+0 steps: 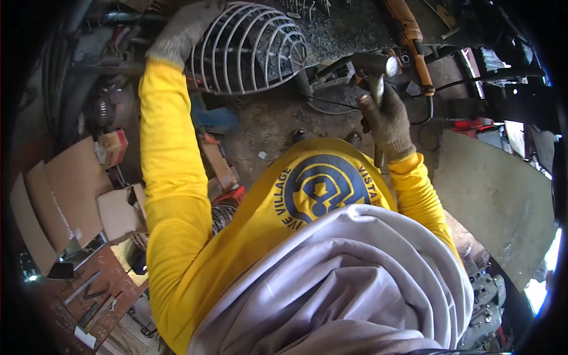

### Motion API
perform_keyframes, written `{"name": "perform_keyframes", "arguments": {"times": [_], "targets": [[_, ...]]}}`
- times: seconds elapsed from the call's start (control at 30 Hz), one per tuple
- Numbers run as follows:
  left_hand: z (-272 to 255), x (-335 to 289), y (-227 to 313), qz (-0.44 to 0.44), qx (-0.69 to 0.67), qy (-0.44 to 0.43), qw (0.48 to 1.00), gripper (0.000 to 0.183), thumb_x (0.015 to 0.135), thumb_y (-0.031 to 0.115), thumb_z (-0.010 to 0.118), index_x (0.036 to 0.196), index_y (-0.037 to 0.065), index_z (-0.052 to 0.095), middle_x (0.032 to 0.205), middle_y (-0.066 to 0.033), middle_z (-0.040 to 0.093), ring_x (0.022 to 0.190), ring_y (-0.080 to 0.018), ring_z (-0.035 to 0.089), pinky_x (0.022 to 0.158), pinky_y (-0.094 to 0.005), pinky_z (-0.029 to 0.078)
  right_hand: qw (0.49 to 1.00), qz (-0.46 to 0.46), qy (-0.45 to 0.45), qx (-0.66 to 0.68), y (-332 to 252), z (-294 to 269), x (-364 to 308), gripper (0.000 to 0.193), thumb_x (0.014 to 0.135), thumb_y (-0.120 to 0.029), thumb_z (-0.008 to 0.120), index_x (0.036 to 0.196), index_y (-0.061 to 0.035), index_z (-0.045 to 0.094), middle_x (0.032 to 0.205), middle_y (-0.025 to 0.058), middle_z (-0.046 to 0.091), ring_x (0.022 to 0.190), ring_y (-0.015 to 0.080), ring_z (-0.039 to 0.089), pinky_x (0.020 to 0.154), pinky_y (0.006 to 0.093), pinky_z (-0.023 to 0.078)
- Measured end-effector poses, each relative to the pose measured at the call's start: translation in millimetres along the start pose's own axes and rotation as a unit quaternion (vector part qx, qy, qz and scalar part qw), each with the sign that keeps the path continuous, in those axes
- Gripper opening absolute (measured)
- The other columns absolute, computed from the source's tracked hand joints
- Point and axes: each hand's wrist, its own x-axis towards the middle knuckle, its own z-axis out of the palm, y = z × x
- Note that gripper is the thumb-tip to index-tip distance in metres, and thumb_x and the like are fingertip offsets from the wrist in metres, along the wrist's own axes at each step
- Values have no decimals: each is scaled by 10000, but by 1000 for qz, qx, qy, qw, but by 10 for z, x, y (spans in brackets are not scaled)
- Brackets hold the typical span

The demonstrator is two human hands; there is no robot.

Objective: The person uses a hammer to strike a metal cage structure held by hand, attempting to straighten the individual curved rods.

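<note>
By two gloved hands [182, 34] [389, 123]: one ribbed cage [255, 59], one hammer [374, 63]

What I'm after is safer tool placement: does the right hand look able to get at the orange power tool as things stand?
Probably not: the right hand is wrapped around the hammer. Once freed, it likely could, as the orange power tool lies close by with nothing obvious between.

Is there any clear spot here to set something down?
Some floor lies open between the wire cage and the feet. The bench top has a gritty gap between cage and orange power tool. The big sheet at right looks bare, but may slope. It's crowded at lower left, with cardboard, and around the hammer in the right hand.
</note>
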Motion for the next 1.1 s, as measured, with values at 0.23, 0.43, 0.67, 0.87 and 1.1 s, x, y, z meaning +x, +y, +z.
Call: {"name": "perform_keyframes", "arguments": {"times": [0.23,0.43,0.67,0.87,1.1], "targets": [[-56,-656,-206,-39,-223,48,973,378,980,327,506,1182,36,637,1131,-128,668,1039,-217,615,941,-309,438,987,-90,-35,131,-215,66,198,294,981,-234,577,1155,4,581,942,74,673,893,119,645,756,254,538],[288,-1013,-177,-21,-336,83,938,398,992,335,475,1214,41,626,1176,-129,655,1058,-229,612,955,-316,432,971,-57,-77,217,-426,157,154,305,978,-252,583,1168,-13,586,979,69,658,875,119,634,755,270,545],[698,-1368,-97,212,100,208,950,450,1013,350,477,1310,14,518,1222,-101,625,1094,-205,594,954,-321,456,988,-53,-23,144,-631,152,15,324,967,-321,593,1120,-35,601,898,11,604,801,72,532,727,240,448],[1106,-1366,-379,197,315,286,883,443,996,276,465,1349,9,443,1321,-160,543,1215,-281,530,1028,-352,408,976,-70,-32,203,-703,60,-85,350,946,-324,623,1159,-49,579,907,18,616,740,83,559,648,241,478],[1232,-1469,272,55,-744,114,656,585,985,481,328,1406,89,432,1463,-139,424,1344,-345,389,1141,-506,248,972,-126,-75,182,-543,-37,-158,450,984,-254,575,1352,-14,478,1018,10,596,881,82,555,806,251,472]]}}
